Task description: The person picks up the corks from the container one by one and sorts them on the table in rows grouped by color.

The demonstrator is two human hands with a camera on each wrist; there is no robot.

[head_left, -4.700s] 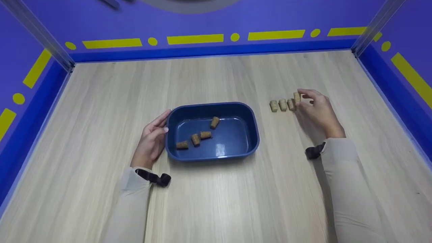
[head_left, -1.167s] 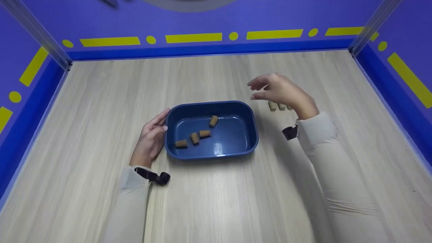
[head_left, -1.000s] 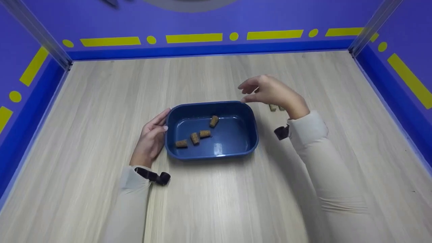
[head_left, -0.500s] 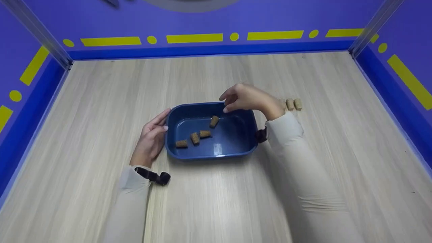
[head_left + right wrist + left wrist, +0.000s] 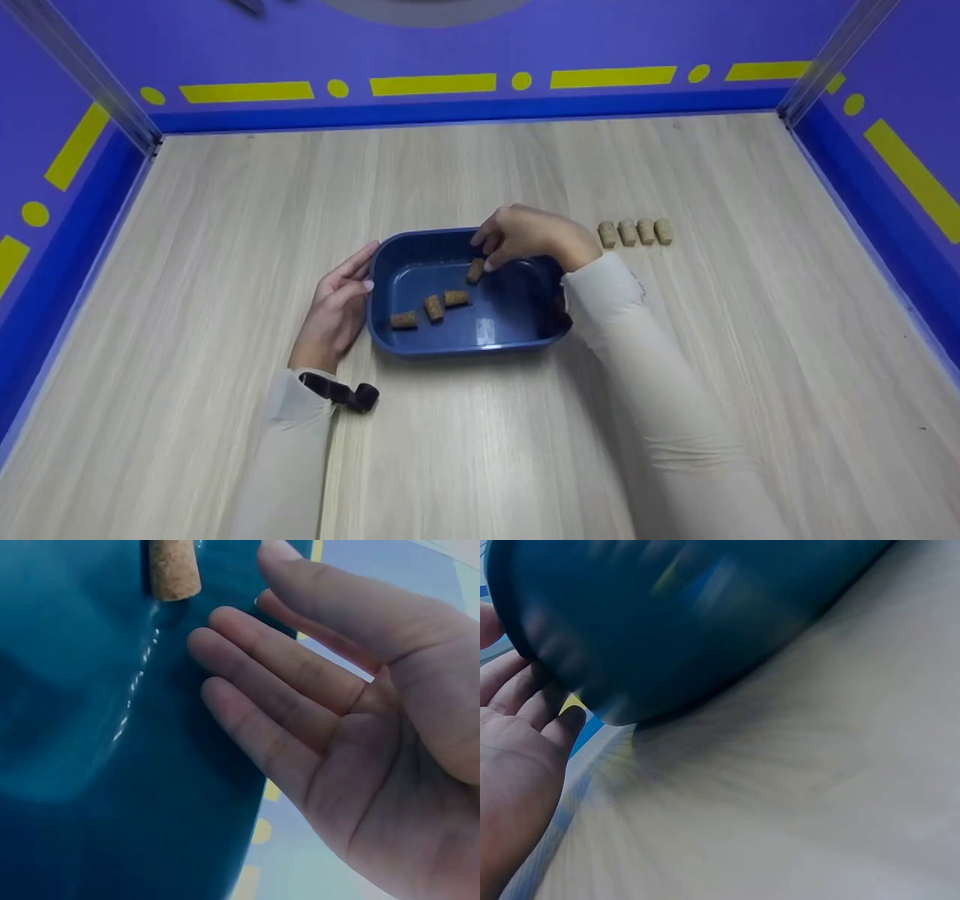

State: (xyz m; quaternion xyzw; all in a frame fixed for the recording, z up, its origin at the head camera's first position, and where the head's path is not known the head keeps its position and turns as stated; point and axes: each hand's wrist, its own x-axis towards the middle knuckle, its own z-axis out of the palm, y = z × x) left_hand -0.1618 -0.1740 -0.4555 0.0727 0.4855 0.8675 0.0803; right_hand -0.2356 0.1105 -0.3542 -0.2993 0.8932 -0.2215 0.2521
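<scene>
A deep blue plastic tub [image 5: 495, 347] with rounded corners sits on the table, several brown corks lying loose on its floor. My left hand [image 5: 334, 307] holds the tub's left side, thumb at the rim and fingers along the outer wall; the left wrist view hides those fingertips behind the tub. Over the tub's back right part my right hand [image 5: 525, 232] reaches in, its fingers apart with nothing between them. Its thumb is close beside the uppermost cork [image 5: 474, 271]. The right wrist view shows a cork [image 5: 175, 570] just beyond the relaxed fingers [image 5: 255, 712].
To the right of the tub, several paler corks [image 5: 627, 232] lie in a short row on the wooden table [image 5: 300, 187]. Purple-blue walls [image 5: 420, 45] with yellow marks enclose the back and sides. Each wrist wears a small camera, the left one [image 5: 364, 397] black.
The right hand has set a pale cork at the row's right end, let go, and moved left and down into the tub. My left hand and the tub have stayed put.
</scene>
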